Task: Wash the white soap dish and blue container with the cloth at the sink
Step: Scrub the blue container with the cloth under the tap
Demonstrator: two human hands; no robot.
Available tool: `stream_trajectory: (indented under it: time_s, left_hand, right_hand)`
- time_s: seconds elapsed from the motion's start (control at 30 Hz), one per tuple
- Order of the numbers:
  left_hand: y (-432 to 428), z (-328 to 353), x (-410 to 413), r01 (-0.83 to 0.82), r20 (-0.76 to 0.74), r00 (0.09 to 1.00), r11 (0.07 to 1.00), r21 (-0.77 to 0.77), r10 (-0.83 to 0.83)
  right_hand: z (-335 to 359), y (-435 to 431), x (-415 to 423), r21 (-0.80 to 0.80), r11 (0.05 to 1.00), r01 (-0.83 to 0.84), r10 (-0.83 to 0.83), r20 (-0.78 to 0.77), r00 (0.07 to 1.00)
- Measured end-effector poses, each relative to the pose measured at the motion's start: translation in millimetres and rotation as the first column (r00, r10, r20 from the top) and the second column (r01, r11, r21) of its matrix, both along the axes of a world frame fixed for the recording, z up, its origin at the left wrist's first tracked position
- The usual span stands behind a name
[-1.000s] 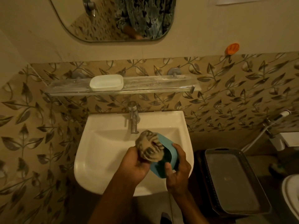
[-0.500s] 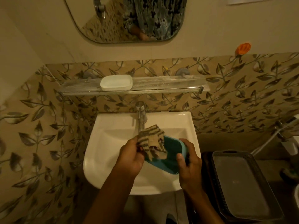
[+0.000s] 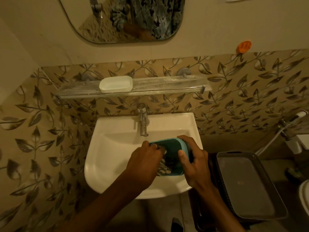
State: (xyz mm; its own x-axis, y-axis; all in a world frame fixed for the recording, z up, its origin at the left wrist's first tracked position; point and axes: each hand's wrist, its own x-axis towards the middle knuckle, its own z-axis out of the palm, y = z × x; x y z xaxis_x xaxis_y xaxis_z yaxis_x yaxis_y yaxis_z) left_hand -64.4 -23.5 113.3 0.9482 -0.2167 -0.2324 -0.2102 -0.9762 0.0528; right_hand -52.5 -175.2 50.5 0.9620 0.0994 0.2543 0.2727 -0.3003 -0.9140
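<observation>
Holding blue container (image 3: 173, 148) over white sink (image 3: 107, 158), below tap (image 3: 143, 121): right hand (image 3: 192, 158) clamped on its right wall. Left hand (image 3: 145, 163) closed on striped cloth (image 3: 164, 168), pressed inside container. White soap dish (image 3: 115, 84) upright on glass shelf (image 3: 167, 87), well apart. Grey tray (image 3: 247, 186) right of sink.

Over the white sink (image 3: 103, 158), the right hand (image 3: 194, 162) grips the blue container (image 3: 173, 148) by its right side, opening upward. The left hand (image 3: 144, 162) presses the striped cloth (image 3: 164, 168) inside it. Farther back, the white soap dish (image 3: 115, 84) sits on the glass shelf (image 3: 167, 87), above the tap (image 3: 143, 120).
</observation>
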Motion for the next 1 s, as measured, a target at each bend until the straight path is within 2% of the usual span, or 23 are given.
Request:
stream_trajectory:
  time_s: [0.07, 0.17, 0.23, 0.3, 0.37, 0.43, 0.47, 0.53, 0.57, 0.6, 0.63, 0.67, 0.7, 0.73, 0.77, 0.83, 0.9, 0.97, 1.0]
  left_hand:
    - [-8.8, -3.6, -8.1, -0.113, -0.088, 0.990, 0.994, -0.006, 0.113]
    - [-20.4, -11.9, -26.3, -0.242, -0.131, 0.964, 0.967, -0.081, 0.230]
    - [-24.5, -19.9, -32.0, -0.278, -0.139, 0.958, 0.937, -0.210, 0.253]
    - [-25.7, -22.5, -29.6, -0.330, -0.217, 0.941, 0.837, -0.437, 0.258]
    - [-23.5, -24.7, -23.1, -0.446, -0.355, 0.894, 0.607, -0.658, 0.273]
    - [-22.1, -25.9, -17.8, -0.628, -0.562, 0.776, 0.270, -0.730, 0.284]
    - [-22.8, -25.2, -15.5, -0.706, -0.679, 0.697, 0.061, -0.705, 0.229]
    - [-23.2, -25.1, -9.0, -0.745, -0.807, 0.589, -0.364, -0.560, 0.036]
    - [-23.3, -24.7, -6.4, -0.722, -0.830, 0.558, -0.503, -0.475, -0.018]
    - [-24.6, -26.7, -4.8, -0.701, -0.834, 0.550, -0.557, -0.446, -0.024]
    - [-26.5, -30.0, -5.1, -0.696, -0.809, 0.585, -0.485, -0.530, 0.045]
    - [-27.2, -35.1, -7.0, -0.675, -0.722, 0.670, -0.260, -0.690, 0.174]
    - [-27.0, -38.3, -9.0, -0.584, -0.548, 0.793, 0.074, -0.809, 0.268]
    - [-26.0, -39.3, -9.5, -0.436, -0.367, 0.896, 0.331, -0.837, 0.251]
    - [-23.2, -38.2, -8.4, -0.306, -0.261, 0.952, 0.490, -0.816, 0.160]
    - [-13.3, -37.4, -1.7, -0.172, -0.274, 0.959, 0.634, -0.754, -0.066]
    - [-7.2, -36.6, 2.6, -0.021, -0.289, 0.936, 0.786, -0.618, -0.202]
    - [-1.4, -40.5, 2.1, 0.051, -0.274, 0.951, 0.949, -0.310, -0.141]
    - [2.7, -42.1, 0.9, 0.016, -0.256, 0.965, 0.983, -0.181, -0.062]
  right_hand:
    - [-2.2, 1.3, 1.6, -0.015, 1.000, -0.018, 0.018, -0.016, 1.000]
    - [-11.9, 4.5, -4.4, -0.062, 0.997, -0.049, 0.046, -0.053, 0.998]
    - [-18.4, 4.8, -9.7, -0.081, 0.995, -0.061, 0.053, -0.089, 0.995]
    - [-25.0, 4.7, -11.6, -0.060, 0.995, -0.080, 0.074, -0.098, 0.992]
    - [-29.0, 4.1, -12.6, -0.028, 0.996, -0.082, 0.080, -0.076, 0.994]
    - [-29.0, 3.6, -12.8, 0.027, 0.998, -0.052, 0.053, -0.062, 0.997]
    - [-27.6, 3.3, -12.7, 0.046, 0.998, -0.047, 0.049, -0.054, 0.997]
    - [-25.3, 3.0, -11.2, 0.054, 0.997, -0.049, 0.052, -0.048, 0.997]
    - [-24.5, 3.2, -10.2, 0.052, 0.997, -0.051, 0.054, -0.057, 0.997]
    - [-25.4, 3.1, -9.3, 0.051, 0.997, -0.053, 0.056, -0.071, 0.996]
    - [-27.2, 2.6, -8.4, 0.044, 0.998, -0.053, 0.056, -0.082, 0.995]
    - [-28.8, 1.9, -7.9, 0.040, 0.998, -0.055, 0.059, -0.090, 0.994]
    - [-29.2, 0.5, -6.9, 0.032, 0.998, -0.061, 0.063, -0.090, 0.994]
    - [-28.7, -1.3, -4.7, 0.030, 0.997, -0.069, 0.071, -0.083, 0.994]
    - [-27.5, -3.8, -2.7, 0.027, 0.997, -0.076, 0.078, -0.072, 0.994]
    - [-23.8, -8.3, 3.2, 0.030, 0.994, -0.101, 0.103, -0.071, 0.992]
    - [-19.7, -11.2, 10.0, 0.038, 0.990, -0.137, 0.140, -0.100, 0.985]
    - [-18.9, -12.9, 16.6, 0.074, 0.988, -0.139, 0.148, -0.132, 0.980]
    - [-19.0, -12.9, 19.3, 0.088, 0.987, -0.136, 0.148, -0.141, 0.979]
